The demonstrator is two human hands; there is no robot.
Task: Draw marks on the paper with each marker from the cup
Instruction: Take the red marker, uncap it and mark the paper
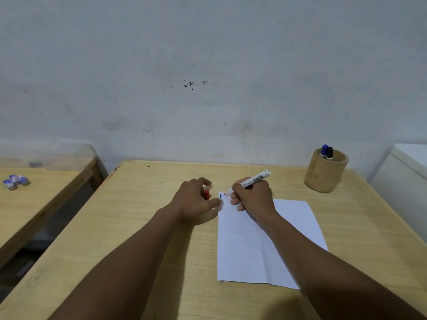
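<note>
A white sheet of paper (245,245) lies on the wooden table (138,239). My right hand (253,196) grips an uncapped white marker (254,179) with a red tip, which touches the paper's far left corner beside small blue marks. My left hand (196,200) rests at the paper's left edge, its fingers curled around a red cap (206,194). At the far right stands a round wooden cup (325,173) holding a blue-capped marker (324,150) and a black-capped marker (330,153).
A second wooden table (41,199) to the left carries a few small white and blue cylinders (15,180). A white object (406,172) stands at the right edge. A grey wall runs behind the table.
</note>
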